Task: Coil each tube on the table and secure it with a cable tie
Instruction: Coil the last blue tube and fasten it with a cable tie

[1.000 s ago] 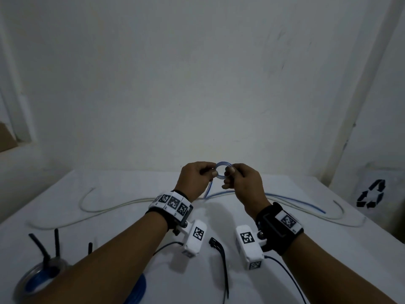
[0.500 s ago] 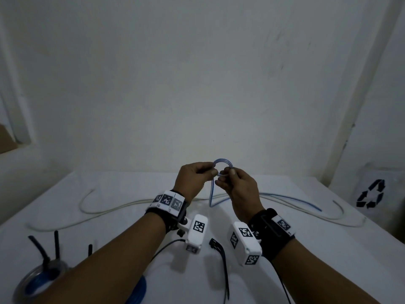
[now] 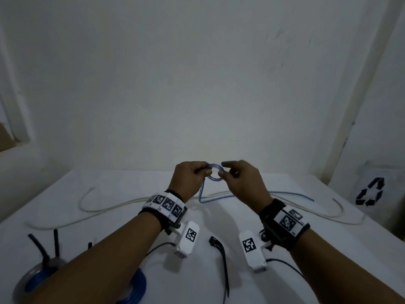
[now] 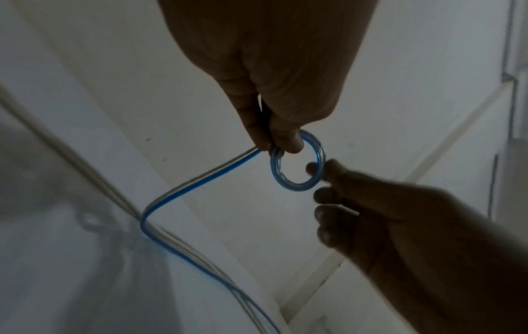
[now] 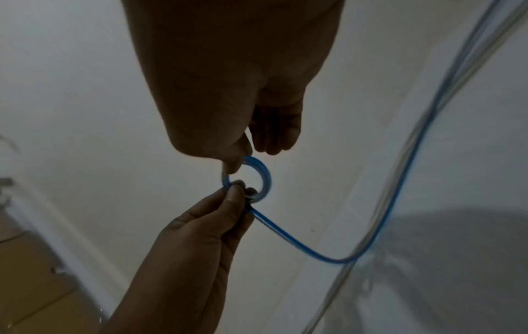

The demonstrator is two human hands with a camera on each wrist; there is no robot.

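I hold a small ring-shaped coil of blue tube [image 3: 215,179] in the air above the white table [image 3: 274,288]. My left hand [image 3: 192,176] pinches the coil's left side, which shows in the left wrist view [image 4: 297,189] and the right wrist view [image 5: 265,176]. My right hand [image 3: 238,179] has its thumb and forefinger tips on the coil's right side, with the other fingers curled below. The tube's loose tail [image 3: 201,194] drops from my left hand to the table and runs off to the right. Black cable ties [image 3: 221,255] lie between my forearms.
A long pale tube [image 3: 98,209] snakes across the far half of the table. Two tied coils [image 3: 32,279] [image 3: 138,281] sit at the front left, partly under my left forearm. A bin with a recycling mark [image 3: 370,191] stands past the table's right edge.
The tall open arch of tube has been drawn into a small round ring. My right hand has swung out to the right of it, its forefinger now stretched out.
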